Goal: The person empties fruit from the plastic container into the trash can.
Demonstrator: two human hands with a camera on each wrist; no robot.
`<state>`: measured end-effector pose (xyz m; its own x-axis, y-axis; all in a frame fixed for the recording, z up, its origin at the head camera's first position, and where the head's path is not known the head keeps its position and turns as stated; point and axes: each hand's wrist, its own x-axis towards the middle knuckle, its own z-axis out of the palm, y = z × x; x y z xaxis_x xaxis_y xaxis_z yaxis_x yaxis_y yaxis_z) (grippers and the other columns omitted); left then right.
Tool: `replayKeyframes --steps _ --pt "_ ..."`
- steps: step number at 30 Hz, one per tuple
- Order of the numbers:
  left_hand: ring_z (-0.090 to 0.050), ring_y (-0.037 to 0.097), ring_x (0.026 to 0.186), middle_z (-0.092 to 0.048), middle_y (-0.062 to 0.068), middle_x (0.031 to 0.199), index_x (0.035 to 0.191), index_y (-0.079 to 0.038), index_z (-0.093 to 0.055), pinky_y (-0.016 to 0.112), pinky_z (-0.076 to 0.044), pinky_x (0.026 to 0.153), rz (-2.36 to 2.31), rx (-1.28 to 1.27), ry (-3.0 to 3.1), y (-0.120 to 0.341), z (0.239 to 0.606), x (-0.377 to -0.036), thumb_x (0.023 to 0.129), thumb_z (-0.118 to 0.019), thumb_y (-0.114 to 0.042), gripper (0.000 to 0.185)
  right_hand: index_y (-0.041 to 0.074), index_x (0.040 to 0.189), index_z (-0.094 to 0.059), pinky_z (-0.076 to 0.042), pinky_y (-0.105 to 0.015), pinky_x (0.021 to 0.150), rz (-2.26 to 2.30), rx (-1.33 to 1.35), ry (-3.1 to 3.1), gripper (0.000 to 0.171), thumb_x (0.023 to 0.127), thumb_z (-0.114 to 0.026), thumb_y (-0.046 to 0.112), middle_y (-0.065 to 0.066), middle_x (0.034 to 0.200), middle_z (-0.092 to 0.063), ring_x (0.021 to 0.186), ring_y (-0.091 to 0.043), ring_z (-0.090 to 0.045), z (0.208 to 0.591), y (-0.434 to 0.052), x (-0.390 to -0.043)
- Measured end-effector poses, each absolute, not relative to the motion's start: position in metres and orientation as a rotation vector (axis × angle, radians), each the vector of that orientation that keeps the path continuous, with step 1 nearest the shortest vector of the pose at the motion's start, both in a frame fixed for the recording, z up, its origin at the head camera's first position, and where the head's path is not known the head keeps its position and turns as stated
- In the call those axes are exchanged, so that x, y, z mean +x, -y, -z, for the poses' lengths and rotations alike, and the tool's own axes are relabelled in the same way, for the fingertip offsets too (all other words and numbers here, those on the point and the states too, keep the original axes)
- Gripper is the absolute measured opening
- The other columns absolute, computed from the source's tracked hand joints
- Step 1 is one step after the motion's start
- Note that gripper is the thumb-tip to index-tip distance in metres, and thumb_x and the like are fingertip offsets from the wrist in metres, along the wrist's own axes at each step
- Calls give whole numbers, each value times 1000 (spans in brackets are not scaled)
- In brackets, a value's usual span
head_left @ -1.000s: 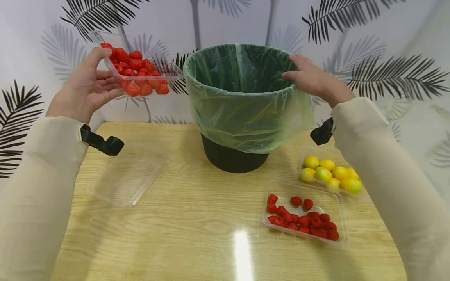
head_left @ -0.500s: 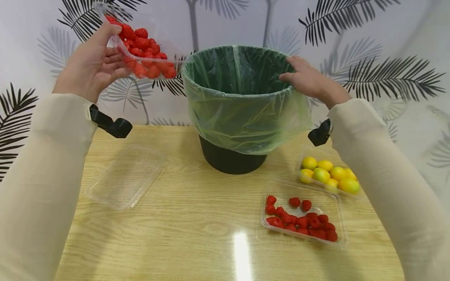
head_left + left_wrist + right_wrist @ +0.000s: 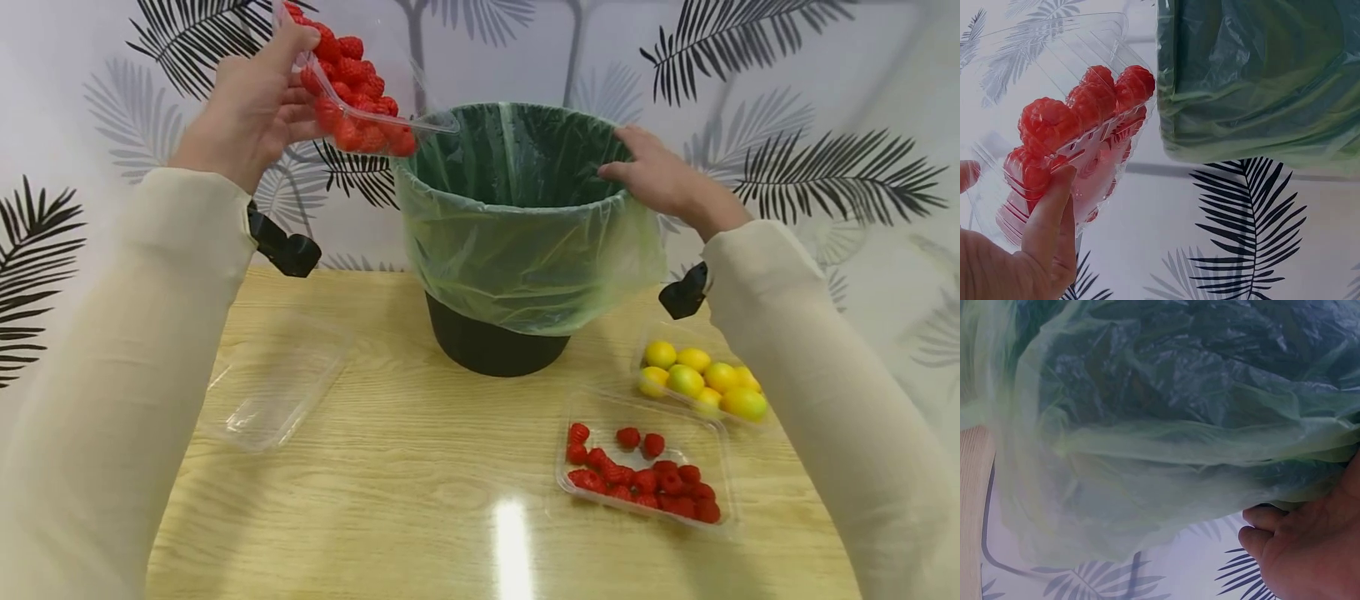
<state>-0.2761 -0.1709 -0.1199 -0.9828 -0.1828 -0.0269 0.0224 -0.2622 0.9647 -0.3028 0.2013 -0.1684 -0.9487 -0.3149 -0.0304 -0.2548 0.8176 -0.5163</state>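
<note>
My left hand [image 3: 247, 112] grips one end of a clear plastic tray [image 3: 438, 124], thumb at its rim and fingers beneath. Red raspberries [image 3: 356, 79] lie heaped in it, and the tray slopes down to the right. Its lower end is over the left rim of a black trash bin [image 3: 498, 354] lined with a pale green bag [image 3: 517, 262]. At the bin's right rim, my right hand [image 3: 667, 175] holds on over the bag. Curled fingers [image 3: 1266, 519] show outside the bag in the right wrist view. In the left wrist view raspberries [image 3: 1047, 125] press against the clear plastic.
On the wooden table [image 3: 390, 483], a clear tray [image 3: 270, 400] without fruit lies at the left. A second tray of raspberries [image 3: 645, 483] stands at the right, in front of a tray of yellow-green citrus fruit [image 3: 705, 375]. A leaf-patterned wall covering [image 3: 810, 50] rises behind.
The raised left hand has moved up and to the right with the raspberry tray, which tips more steeply and now reaches over the bin's rim. The right hand stays at the rim.
</note>
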Motion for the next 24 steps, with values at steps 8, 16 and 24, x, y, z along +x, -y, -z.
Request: replayKeyframes --steps 8,16,24 --pt "-54 20 115 -51 0 130 129 -24 -44 36 -50 96 2256 164 1963 150 118 -278 83 -73 -35 55 5 151 14 2 -53 118 794 -458 -2884 69 103 -28 30 -14 158 19 146 -31 16 168 -200 -302" --pt "-57 18 107 -54 1 133 134 -19 -43 31 -53 92 2077 128 2081 130 126 -280 86 -69 -37 58 6 151 14 2 -53 118 799 -459 -2883 69 103 -28 31 -14 158 19 146 -31 16 170 -198 -302" --pt "-57 18 110 -55 3 134 129 -12 -48 32 -51 94 1919 41 2184 118 130 -279 88 -67 -36 51 7 151 15 1 -53 118 808 -449 -2886 69 102 -28 32 -12 158 20 146 -31 15 170 -200 -302"
